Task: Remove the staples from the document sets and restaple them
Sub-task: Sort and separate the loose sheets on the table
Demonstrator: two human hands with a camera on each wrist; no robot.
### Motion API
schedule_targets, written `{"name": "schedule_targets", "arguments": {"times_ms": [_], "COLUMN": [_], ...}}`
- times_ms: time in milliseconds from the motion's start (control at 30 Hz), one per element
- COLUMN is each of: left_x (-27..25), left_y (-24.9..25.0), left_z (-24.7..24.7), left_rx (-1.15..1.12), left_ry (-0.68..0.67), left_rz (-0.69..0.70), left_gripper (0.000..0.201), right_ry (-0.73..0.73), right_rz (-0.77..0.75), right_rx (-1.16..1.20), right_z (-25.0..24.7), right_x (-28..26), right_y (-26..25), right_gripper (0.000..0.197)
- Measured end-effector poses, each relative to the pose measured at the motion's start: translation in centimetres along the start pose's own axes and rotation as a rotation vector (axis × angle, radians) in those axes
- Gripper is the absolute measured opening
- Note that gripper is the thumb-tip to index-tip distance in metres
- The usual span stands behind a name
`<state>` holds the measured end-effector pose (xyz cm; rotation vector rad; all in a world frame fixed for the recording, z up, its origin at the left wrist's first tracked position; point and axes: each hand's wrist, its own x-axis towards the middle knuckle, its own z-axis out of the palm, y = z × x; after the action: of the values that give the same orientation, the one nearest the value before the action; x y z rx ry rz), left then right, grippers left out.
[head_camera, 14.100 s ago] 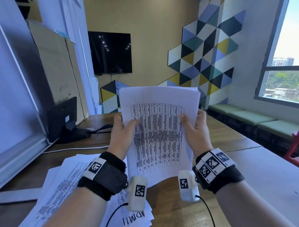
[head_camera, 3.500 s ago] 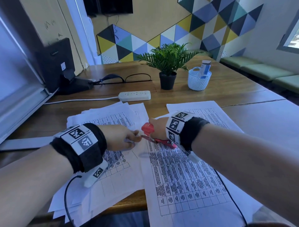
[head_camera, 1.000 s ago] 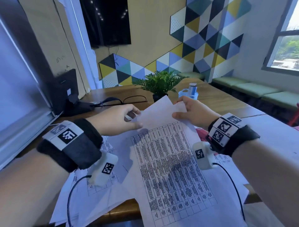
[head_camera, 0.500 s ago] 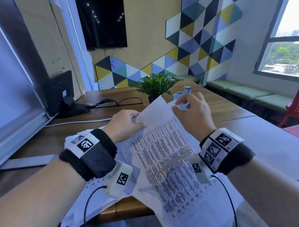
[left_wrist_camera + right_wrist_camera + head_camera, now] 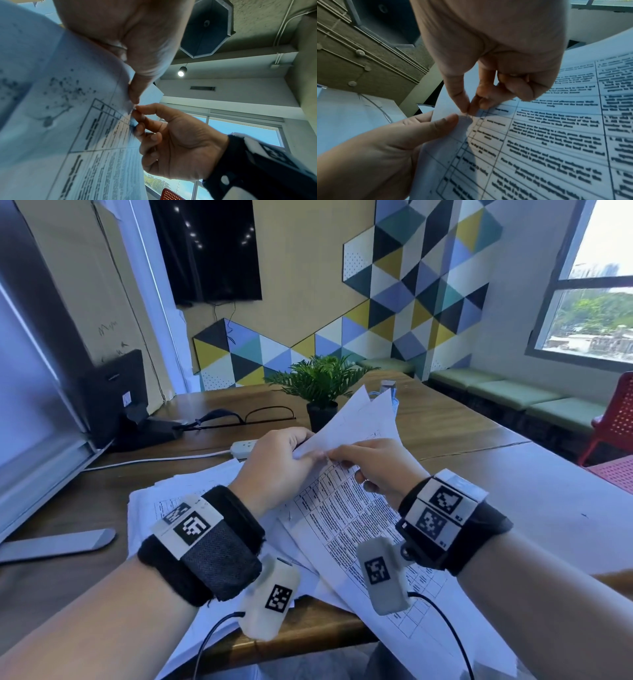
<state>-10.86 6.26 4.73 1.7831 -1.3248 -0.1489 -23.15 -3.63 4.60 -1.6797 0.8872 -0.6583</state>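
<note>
1. Loose papers [image 5: 191, 501] are covering the near table [image 5: 445, 419], leaving bare wood left and right.
2. A plant [image 5: 320, 386], glasses [image 5: 253, 416] and power strip [image 5: 244, 447] are blocking the far reach.
3. A monitor [image 5: 30, 392] is walling off the left side.

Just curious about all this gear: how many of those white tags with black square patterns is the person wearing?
6 visible: two on the left wristband, two on the right wristband, one on each wrist camera. Others may be hidden underneath.

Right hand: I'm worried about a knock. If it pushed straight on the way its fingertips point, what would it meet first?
Probably the left hand: the right hand pinches at the document set corner, fingertips almost at the left thumb. Depth is unclear.
</note>
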Motion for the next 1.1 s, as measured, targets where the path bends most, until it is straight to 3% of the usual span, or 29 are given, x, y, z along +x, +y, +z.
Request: {"name": "schedule_targets", "arguments": {"times_ms": [167, 633, 733, 800, 867, 1000, 1100], "left_x": [0.1, 1.3, 1.7, 1.7, 1.3, 1.6, 2.7], "left_y": [0.2, -0.2, 0.0, -0.1, 0.1, -0.4, -2.0], "left_z": [0.3, 0.4, 0.1, 0.4, 0.7, 0.4, -0.5], "left_rx": [-0.019, 0.042, 0.007, -0.002, 0.025, 0.045, 0.055], "left_ry": [0.004, 0.040, 0.047, 0.001, -0.047, 0.001, 0.004], "left_rz": [0.003, 0.017, -0.005, -0.020, -0.040, -0.056, -0.056], "left_gripper": [0.013, 0.017, 0.022, 0.026, 0.019, 0.016, 0.018], "right_ry": [0.025, 0.172, 0.221, 0.264, 0.316, 0.372, 0.321], "right_rz": [-0.047, -0.460, -0.530, -0.593, -0.647, -0.589, -0.489], "right_rx": [-0.038, -0.361, -0.336, -0.313, -0.306, -0.362, -0.394], "right_z": [0.2, 0.2, 0.5, 0.7, 0.3, -2.1, -5.2], "right_x": [0.0, 0.4, 0.8, 1.1, 1.4, 1.4, 0.4], "right_y": [-0.2, 0.4, 0.5, 0.6, 0.3, -0.3, 0.5], "right_gripper": [0.014, 0.018, 0.020, 0.020, 0.018, 0.016, 0.024]}}
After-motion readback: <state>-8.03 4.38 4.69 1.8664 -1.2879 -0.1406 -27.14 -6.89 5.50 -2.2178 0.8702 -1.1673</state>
